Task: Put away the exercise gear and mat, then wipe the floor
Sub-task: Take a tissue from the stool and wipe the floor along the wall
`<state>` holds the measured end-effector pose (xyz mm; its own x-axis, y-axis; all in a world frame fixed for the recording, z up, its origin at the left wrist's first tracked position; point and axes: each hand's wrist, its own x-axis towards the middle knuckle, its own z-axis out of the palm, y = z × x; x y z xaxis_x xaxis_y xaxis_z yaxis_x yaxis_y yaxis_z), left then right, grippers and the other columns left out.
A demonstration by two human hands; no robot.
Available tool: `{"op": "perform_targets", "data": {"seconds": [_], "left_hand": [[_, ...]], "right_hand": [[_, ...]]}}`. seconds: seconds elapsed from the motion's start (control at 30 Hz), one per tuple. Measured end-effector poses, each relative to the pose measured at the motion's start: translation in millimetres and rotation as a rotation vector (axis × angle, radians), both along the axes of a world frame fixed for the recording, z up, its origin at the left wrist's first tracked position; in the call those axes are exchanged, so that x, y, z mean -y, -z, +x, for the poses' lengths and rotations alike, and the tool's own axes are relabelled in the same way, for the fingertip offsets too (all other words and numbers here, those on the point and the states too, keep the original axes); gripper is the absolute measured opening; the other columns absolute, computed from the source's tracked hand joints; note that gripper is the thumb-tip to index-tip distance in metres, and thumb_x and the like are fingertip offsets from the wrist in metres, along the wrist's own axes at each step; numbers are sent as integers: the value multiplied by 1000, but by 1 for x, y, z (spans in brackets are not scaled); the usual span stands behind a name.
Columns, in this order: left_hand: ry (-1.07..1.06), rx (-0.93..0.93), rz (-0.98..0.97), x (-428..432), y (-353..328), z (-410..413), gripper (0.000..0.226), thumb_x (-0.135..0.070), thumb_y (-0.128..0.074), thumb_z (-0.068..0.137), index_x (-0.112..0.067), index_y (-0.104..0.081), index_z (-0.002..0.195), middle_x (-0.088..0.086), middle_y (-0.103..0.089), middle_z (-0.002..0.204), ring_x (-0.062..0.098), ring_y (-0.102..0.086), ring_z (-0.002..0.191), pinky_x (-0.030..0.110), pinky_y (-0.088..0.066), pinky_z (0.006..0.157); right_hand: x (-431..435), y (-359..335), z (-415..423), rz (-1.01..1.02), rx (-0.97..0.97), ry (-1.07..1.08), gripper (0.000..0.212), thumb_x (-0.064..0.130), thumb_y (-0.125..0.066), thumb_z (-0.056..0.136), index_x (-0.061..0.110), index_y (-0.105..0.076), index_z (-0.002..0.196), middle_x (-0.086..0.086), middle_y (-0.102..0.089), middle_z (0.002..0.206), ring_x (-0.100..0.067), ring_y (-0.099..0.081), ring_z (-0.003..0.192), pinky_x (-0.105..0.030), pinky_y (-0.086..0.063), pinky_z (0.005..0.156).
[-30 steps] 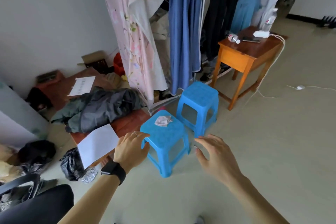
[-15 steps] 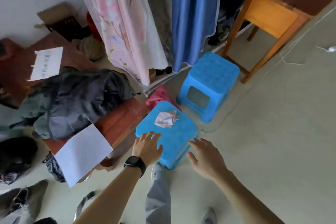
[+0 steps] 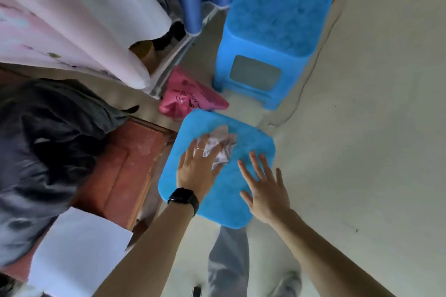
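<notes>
A crumpled pale cloth (image 3: 224, 138) lies on top of the nearer blue plastic stool (image 3: 217, 202). My left hand (image 3: 195, 171), with a black watch and a ring, lies over the cloth's near side, and its fingers curl into the cloth. Beside it, my right hand (image 3: 263, 190) hovers over the stool's right part with fingers straight and spread, holding nothing. No exercise gear or mat is in view.
A second blue stool (image 3: 277, 7) stands just beyond, with a pink bag (image 3: 188, 99) on the floor between them. Dark clothes (image 3: 48, 140), a red-brown wooden board (image 3: 125, 169) and white paper (image 3: 77, 253) lie left. Hanging garments (image 3: 72, 19) fill the top left. Pale floor (image 3: 374, 128) spreads right.
I have leaned in over the nearer stool. My left hand slid forward from the stool's near edge onto the cloth and closed on it; my right hand moved over the seat.
</notes>
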<state>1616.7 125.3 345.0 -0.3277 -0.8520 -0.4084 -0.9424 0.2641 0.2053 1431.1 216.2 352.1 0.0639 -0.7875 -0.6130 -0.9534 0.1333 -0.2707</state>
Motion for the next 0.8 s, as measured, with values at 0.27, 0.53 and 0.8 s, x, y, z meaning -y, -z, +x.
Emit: {"op": "perform_targets", "data": {"seconds": [0.27,0.53,0.8], "left_hand": [[-14,-48,77,28,-33,-10,30,-26,-58,92,-39,-63,119,-1,-67,121,32,-67,100,46,-57,71],[-115,-450,503,-10,-157,-124,13,-29,-70,85,-40,-65,88,-22,-72,92,-2,-69,89,15,-49,73],[86,-624,912,-121,-335,-325,22,-37,-75,60,-33,-68,80,1,-74,79,24,-72,82,39,-54,82]], "right_hand": [[21,-32,-11,192,125,85,73,53,-44,99,36,-5,158,6,12,167,-15,4,154,-47,-16,123],[-44,-168,-98,28,659,1183,66,23,-77,86,22,-45,143,-5,-50,148,-17,-48,134,-29,-37,111],[-200,-343,-260,-217,1153,1504,75,30,-79,78,32,-41,142,5,-63,133,-15,-59,123,-42,-40,106]]}}
